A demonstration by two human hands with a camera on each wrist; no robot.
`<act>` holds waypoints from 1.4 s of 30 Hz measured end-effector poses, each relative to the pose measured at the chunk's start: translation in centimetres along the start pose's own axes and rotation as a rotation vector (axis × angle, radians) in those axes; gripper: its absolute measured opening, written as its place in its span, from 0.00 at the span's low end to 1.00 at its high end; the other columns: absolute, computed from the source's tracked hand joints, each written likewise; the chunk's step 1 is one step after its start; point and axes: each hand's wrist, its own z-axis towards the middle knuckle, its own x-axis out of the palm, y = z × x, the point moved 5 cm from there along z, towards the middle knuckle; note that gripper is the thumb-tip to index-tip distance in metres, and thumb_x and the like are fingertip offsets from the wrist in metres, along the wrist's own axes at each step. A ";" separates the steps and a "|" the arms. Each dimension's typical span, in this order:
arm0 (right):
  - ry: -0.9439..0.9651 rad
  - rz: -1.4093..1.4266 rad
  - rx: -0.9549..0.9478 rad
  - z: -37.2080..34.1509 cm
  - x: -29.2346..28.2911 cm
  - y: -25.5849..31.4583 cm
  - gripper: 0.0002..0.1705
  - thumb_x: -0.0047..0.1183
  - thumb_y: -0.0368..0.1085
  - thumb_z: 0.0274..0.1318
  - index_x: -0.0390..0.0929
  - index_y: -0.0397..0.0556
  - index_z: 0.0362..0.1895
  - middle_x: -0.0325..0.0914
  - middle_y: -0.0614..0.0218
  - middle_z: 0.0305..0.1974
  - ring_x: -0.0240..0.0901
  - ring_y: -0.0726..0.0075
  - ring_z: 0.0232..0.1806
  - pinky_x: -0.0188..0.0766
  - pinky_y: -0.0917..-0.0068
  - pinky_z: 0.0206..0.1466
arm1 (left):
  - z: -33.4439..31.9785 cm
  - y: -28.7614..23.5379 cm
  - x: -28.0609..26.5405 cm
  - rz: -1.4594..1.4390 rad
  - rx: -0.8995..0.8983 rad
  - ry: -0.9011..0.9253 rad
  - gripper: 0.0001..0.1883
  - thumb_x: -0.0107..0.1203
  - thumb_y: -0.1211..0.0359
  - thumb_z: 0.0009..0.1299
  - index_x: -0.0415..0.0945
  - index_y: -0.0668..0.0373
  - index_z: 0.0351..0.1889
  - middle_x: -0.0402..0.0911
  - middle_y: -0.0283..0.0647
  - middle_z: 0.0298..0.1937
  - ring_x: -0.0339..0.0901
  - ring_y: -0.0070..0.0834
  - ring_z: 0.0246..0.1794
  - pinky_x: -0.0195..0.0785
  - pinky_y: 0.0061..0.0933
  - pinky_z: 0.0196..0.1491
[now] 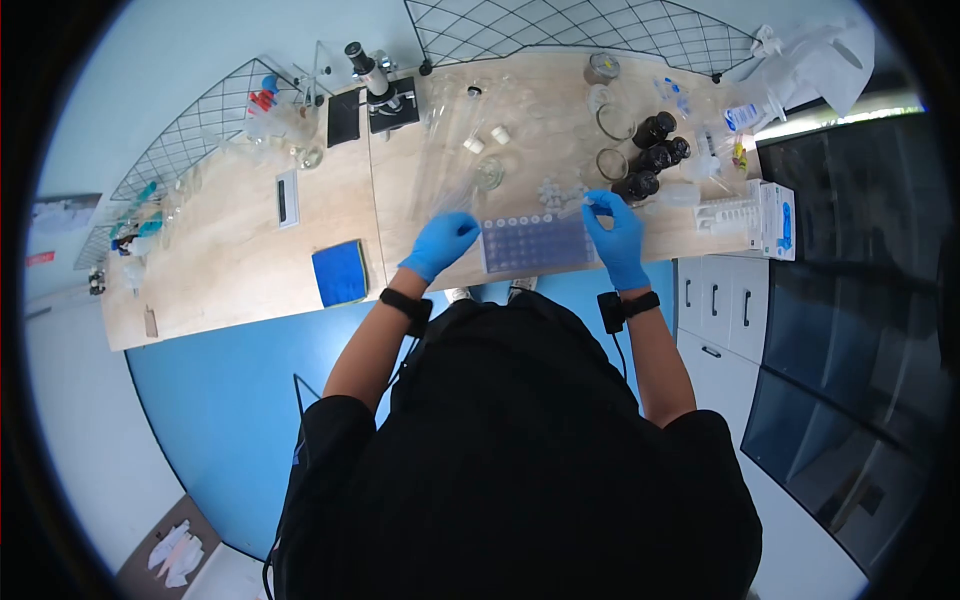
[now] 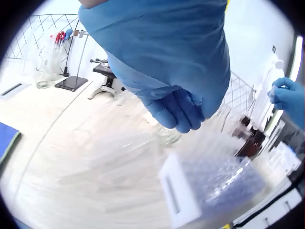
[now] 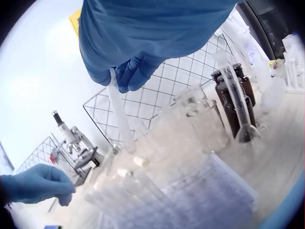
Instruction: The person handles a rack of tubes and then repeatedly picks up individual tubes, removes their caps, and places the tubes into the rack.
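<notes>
Slim, translucent white tube (image 3: pixel 120 114) is hanging over the table (image 1: pixel 240 265), nr the back R corner of the purplish rack (image 1: pixel 540 250); R hand (image 3: pixel 152 33) is pinching it. L hand (image 1: pixel 442 245) is curling loosely by the rack's L end, grip holding nothing. Dark bottles (image 1: pixel 655 157) are standing back R, microscope (image 1: pixel 383 85) back L; pale wood table's running along a wall w/ wire grid (image 1: pixel 590 25).

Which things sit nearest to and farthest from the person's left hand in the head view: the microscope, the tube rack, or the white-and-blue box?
From the left hand, nearest first:
1. Tube rack: just right of it.
2. Microscope: behind the hand, slightly left, toward the table's back.
3. White-and-blue box: far right, at the table's end.
</notes>
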 end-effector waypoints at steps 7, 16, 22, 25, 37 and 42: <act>0.044 -0.009 0.005 -1.4 2.6 -5.9 0.12 0.61 0.32 0.60 0.79 0.45 0.47 0.82 0.63 0.38 0.80 0.69 0.39 0.76 0.71 0.45 | -5.2 7.8 3.6 0.300 -0.074 0.062 0.11 0.58 0.60 0.65 0.80 0.53 0.41 0.82 0.45 0.38 0.80 0.48 0.41 0.74 0.46 0.44; 0.263 -0.214 -0.129 -1.6 4.9 -8.0 0.13 0.60 0.37 0.60 0.79 0.50 0.48 0.82 0.58 0.43 0.82 0.55 0.42 0.78 0.65 0.44 | -4.6 9.6 6.2 0.476 0.013 -0.013 0.11 0.61 0.61 0.63 0.78 0.52 0.41 0.80 0.41 0.38 0.79 0.44 0.42 0.73 0.43 0.44; 0.299 -0.170 -0.016 -2.0 4.7 -9.3 0.14 0.60 0.37 0.60 0.79 0.52 0.49 0.82 0.60 0.44 0.81 0.57 0.45 0.77 0.65 0.46 | -5.7 8.5 4.4 0.371 -0.115 0.102 0.11 0.60 0.62 0.61 0.79 0.56 0.38 0.82 0.47 0.40 0.80 0.48 0.43 0.74 0.45 0.46; 0.188 -0.184 -0.072 -1.4 3.4 -10.3 0.13 0.57 0.37 0.61 0.78 0.50 0.50 0.81 0.59 0.45 0.80 0.57 0.43 0.76 0.65 0.46 | -8.5 8.7 2.3 0.221 -0.206 0.180 0.14 0.60 0.61 0.61 0.80 0.58 0.39 0.83 0.48 0.40 0.80 0.49 0.43 0.74 0.43 0.47; 0.459 -0.497 -0.081 6.5 9.6 -15.4 0.17 0.46 0.32 0.64 0.77 0.48 0.55 0.78 0.51 0.51 0.76 0.41 0.50 0.73 0.54 0.52 | -8.3 0.3 -3.5 -0.251 -0.124 -0.180 0.09 0.60 0.69 0.69 0.79 0.59 0.46 0.83 0.38 0.38 0.81 0.27 0.35 0.75 0.26 0.40; 0.559 -0.710 -0.049 8.0 11.4 -17.4 0.13 0.43 0.39 0.63 0.78 0.48 0.42 0.79 0.50 0.42 0.76 0.38 0.44 0.73 0.50 0.46 | -6.5 -3.4 -4.3 -0.287 -0.075 -0.181 0.10 0.61 0.70 0.69 0.79 0.60 0.47 0.83 0.36 0.38 0.80 0.23 0.37 0.75 0.25 0.45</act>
